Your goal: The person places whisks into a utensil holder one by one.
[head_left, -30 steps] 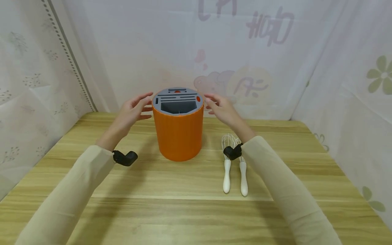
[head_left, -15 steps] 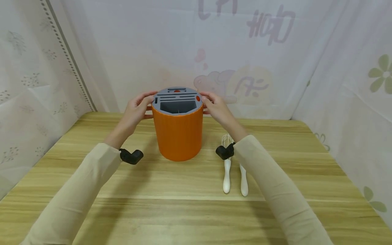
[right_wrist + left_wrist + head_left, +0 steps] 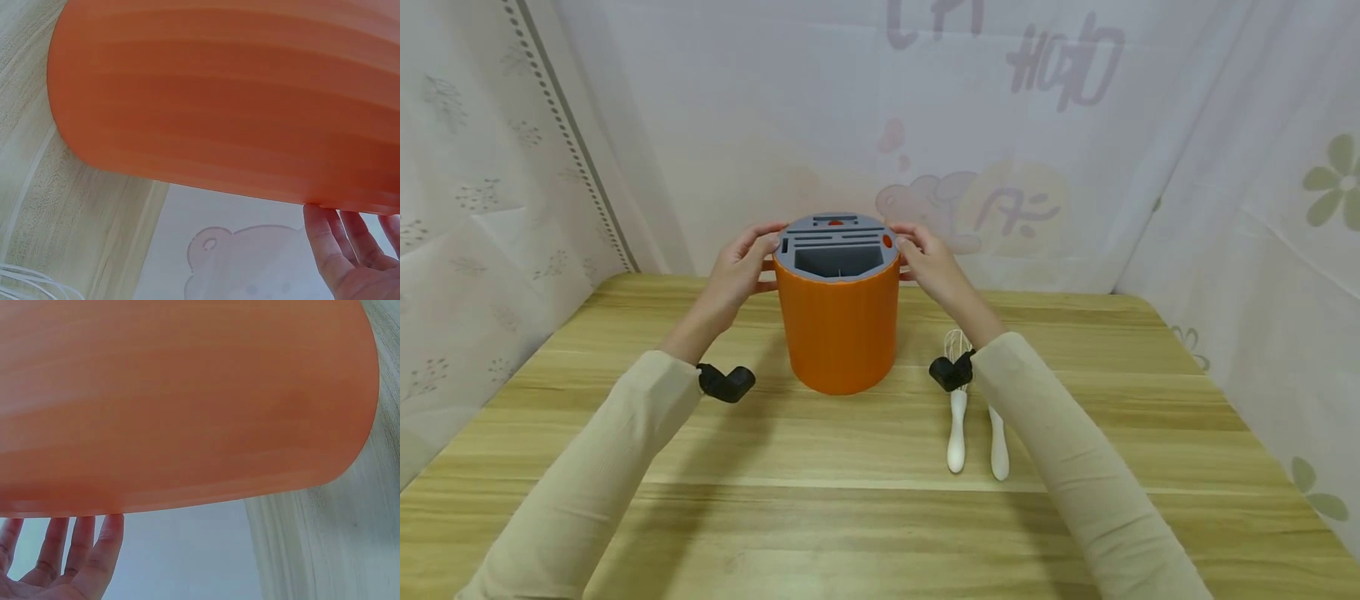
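A round orange knife block (image 3: pixel 838 337) stands upright on the table. Its grey top (image 3: pixel 837 237) has narrow slots, a round hole and one wide compartment. My left hand (image 3: pixel 733 273) holds it at the upper left, thumb near the rim and fingers reaching toward the back. On the opposite side, my right hand (image 3: pixel 934 268) grips it in the same way. Fingertips of the left hand (image 3: pixel 69 562) touch the orange wall in the left wrist view. The right wrist view likewise has the right hand's fingers (image 3: pixel 325 247) against it.
Two whisks with cream handles, one on the left (image 3: pixel 956 433) and one on the right (image 3: pixel 998 446), lie under my right forearm, which partly hides them. Patterned white curtains (image 3: pixel 737 100) surround the wooden table (image 3: pixel 820 525) at the back and sides.
Both hands have moved inward from just beside the knife block and now hold its upper sides. The block stays in place. Over the last half second hardly anything has moved.
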Demonstrator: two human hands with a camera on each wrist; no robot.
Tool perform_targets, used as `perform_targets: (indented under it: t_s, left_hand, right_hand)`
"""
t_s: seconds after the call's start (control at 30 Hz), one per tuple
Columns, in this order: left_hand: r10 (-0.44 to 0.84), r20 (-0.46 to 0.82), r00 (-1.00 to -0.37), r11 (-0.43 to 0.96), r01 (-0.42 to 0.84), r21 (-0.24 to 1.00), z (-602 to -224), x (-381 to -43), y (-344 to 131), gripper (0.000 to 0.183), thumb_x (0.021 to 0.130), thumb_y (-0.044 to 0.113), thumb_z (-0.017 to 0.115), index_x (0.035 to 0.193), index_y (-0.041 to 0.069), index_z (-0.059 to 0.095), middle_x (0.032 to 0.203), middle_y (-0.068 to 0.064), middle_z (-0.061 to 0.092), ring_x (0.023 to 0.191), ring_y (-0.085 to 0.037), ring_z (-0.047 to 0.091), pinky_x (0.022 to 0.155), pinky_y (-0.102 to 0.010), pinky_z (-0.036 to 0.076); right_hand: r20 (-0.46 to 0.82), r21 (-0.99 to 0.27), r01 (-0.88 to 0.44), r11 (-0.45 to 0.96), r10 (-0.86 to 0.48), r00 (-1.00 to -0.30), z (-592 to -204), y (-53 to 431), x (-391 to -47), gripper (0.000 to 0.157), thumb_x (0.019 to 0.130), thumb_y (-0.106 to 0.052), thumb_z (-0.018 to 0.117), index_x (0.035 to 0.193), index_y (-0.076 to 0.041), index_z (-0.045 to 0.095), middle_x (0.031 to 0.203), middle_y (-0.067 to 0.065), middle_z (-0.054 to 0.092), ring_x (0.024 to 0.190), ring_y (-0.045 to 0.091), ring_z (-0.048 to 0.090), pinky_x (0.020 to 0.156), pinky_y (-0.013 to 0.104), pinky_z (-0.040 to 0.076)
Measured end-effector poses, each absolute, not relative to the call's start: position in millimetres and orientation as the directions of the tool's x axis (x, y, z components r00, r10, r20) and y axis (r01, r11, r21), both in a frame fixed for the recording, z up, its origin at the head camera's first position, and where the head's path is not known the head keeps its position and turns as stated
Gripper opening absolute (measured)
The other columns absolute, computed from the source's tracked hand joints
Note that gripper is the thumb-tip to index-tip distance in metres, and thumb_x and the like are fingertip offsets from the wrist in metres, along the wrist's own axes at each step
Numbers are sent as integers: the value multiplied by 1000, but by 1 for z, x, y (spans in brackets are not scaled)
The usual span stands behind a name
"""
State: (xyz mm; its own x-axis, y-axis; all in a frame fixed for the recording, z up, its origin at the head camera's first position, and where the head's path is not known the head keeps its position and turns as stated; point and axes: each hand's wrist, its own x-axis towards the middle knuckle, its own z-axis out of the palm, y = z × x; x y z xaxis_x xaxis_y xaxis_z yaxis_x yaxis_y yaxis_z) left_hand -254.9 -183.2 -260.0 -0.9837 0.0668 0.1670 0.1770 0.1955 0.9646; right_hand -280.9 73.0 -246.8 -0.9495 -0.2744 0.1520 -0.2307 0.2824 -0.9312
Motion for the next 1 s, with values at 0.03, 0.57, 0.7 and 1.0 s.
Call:
perform_targets:
  t_s: [0.03,0.57,0.7,1.0]
  left_hand:
    - [66,164,-984,200,174,964,-260,-255,-183,41,98,34,40,136,19,45,111,7,54,91,-9,57,73,-19,51]
    - [63,161,-985,209,171,963,-264,-253,-178,40,98,38,37,135,24,43,121,3,51,97,-12,55,79,-25,48]
    - [75,165,-983,193,177,965,-265,-250,-176,40,99,37,37,135,24,43,122,3,50,99,-14,54,82,-28,47]
    - [88,157,-984,188,171,967,-266,-243,-170,40,99,37,33,136,24,40,131,-3,45,105,-18,51,88,-35,43]
  right_hand:
    - [149,-933,-227,280,-273,-950,-247,73,-280,38,100,-18,38,136,-7,42,131,17,50,104,35,58,92,48,48]
    - [172,-928,-252,275,-284,-943,-252,78,-279,38,100,-19,38,136,-6,41,129,17,50,99,30,56,89,44,50]
    - [178,-921,-262,288,-285,-942,-253,81,-276,38,101,-19,37,136,-7,41,131,16,50,98,26,55,88,42,50]
    - [196,-921,-273,278,-274,-941,-257,88,-268,38,100,-19,37,136,-7,40,131,15,50,101,27,55,90,47,48]
